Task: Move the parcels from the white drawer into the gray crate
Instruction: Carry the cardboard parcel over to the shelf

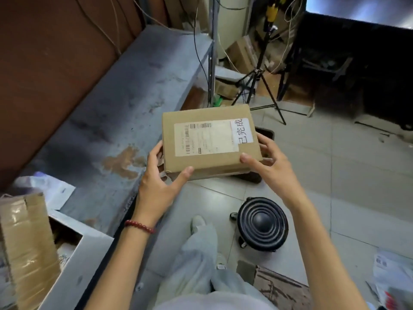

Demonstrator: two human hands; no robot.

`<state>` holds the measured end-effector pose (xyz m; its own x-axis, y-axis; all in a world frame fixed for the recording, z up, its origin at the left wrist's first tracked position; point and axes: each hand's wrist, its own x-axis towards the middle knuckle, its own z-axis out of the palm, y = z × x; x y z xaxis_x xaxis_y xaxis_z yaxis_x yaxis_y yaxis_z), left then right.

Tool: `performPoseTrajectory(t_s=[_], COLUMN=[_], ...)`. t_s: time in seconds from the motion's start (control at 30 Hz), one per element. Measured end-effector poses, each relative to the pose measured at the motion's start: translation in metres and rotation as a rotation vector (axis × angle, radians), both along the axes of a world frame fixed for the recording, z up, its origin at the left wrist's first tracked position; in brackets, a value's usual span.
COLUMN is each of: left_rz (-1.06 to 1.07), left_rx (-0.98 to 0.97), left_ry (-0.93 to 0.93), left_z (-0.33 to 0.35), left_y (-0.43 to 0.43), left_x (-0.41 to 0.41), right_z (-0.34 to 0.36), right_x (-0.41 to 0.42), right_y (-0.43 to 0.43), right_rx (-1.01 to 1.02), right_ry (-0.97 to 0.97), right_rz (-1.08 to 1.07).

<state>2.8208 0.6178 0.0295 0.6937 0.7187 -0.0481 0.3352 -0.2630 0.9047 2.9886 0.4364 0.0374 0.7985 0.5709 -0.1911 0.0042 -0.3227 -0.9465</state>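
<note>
Firstly, thing: brown flat cardboard parcel [212,163] with a white shipping label and a white sticker bearing black characters on top; held level in the air over the pale floor tiles [357,175], just off the edge of the blue-grey worktop [125,104].
Handling: judged light and stiff, being carried by fingers and thumbs alone; smooth card, likely a little slippery; corners probably quick to dent.
Hold: best taken at two opposite sides, thumbs on top, fingers below.
Left hand [156,182]: curled round the near left corner, thumb on the top edge, fingers up the left side.
Right hand [272,166]: gripped the near right corner, thumb pressed on top, fingers wrapped round the right side.
Drawer: white open-topped drawer [89,247] at lower left; held a tall brown tape-wrapped carton [24,238] and more packets beneath, too dim to count.
Crate: dark low container [266,133] on the floor directly beneath the parcel, mostly hidden; probably the gray crate, contents not seen.
</note>
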Motion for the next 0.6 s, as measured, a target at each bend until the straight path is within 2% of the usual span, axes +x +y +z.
performPoseTrajectory(t_s=[0.37, 0.6], left_rz=[0.191, 0.485], left_rx=[-0.044, -0.087], left_ry=[-0.044, -0.005], left_z=[-0.011, -0.035], left_y=[0.081, 0.099], left_x=[0.047, 0.065], right_z=[-0.008, -0.020], right_x=[0.078, 0.132], right_y=[0.114, 0.196], right_rx=[-0.002, -0.008], right_ry=[0.007, -0.007], right_rz=[0.203, 0.459])
